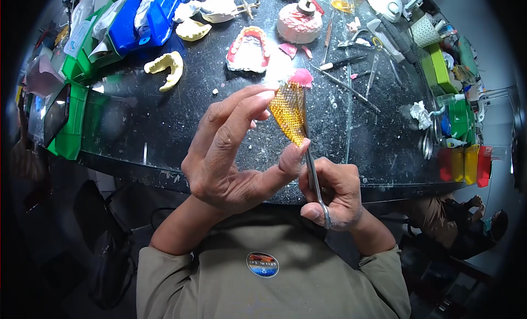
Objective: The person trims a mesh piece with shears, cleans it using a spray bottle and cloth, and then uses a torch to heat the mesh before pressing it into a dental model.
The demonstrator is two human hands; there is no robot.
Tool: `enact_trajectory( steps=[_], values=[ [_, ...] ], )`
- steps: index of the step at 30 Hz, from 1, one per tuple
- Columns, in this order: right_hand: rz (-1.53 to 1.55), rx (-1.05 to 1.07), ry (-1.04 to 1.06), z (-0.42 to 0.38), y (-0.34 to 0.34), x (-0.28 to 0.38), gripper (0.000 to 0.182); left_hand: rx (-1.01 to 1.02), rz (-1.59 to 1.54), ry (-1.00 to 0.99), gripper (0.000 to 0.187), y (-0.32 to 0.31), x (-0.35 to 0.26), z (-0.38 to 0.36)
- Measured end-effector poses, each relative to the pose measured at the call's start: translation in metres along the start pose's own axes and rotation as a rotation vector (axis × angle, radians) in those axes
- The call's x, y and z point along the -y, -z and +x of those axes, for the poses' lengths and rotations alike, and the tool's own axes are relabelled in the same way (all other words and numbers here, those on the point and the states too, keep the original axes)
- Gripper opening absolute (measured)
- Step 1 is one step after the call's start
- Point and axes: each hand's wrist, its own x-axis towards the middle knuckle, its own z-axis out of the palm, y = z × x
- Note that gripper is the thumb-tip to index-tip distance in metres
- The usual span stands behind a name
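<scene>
Between the thumb and fingertips of my left hand is a piece of gold metal mesh, held upright over the bench. My right hand grips a pair of scissors, its fingers in the handle loops. The scissor blades point away from me and lie along the right edge of the mesh. At the mesh's far end shows a bright pink lump, overlapping it in this view. Just beyond my hands, a denture with pink gums and teeth rests on a white plaster model.
Yellow plaster casts lie left of the denture, near blue bins and a green bin. A pink-and-white round mould stands at the back. Thin hand tools are scattered at right. Coloured containers line the right edge.
</scene>
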Motion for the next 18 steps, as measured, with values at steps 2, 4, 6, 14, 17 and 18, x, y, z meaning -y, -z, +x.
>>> enact_trajectory(
  steps=[2, 4, 6, 14, 17, 18],
  values=[
    [0.004, 0.007, 0.001, 0.0009, 0.0007, 0.0001, 0.044, -0.003, 0.015, -0.001, 0.050, 0.0001, -0.0012, 0.0015],
    [0.003, 0.009, 0.003, 0.0013, 0.0011, -0.0003, 0.045, -0.004, 0.022, -0.002, 0.050, 0.0006, -0.0013, 0.0025],
    [-0.001, 0.008, 0.006, 0.0017, 0.0012, -0.0009, 0.045, 0.037, 0.027, 0.038, 0.052, 0.0040, -0.0044, 0.0020],
    [-0.054, 0.007, 0.001, 0.0033, 0.0019, 0.0019, 0.043, 0.064, 0.031, 0.068, 0.052, 0.0054, -0.0033, 0.0026],
    [-0.062, -0.004, 0.007, 0.0025, 0.0013, 0.0010, 0.042, 0.066, 0.023, 0.068, 0.052, 0.0052, -0.0026, 0.0021],
    [-0.064, -0.008, 0.008, 0.0022, 0.0011, 0.0006, 0.041, 0.068, 0.023, 0.071, 0.052, 0.0053, -0.0027, 0.0022]
  ],
)
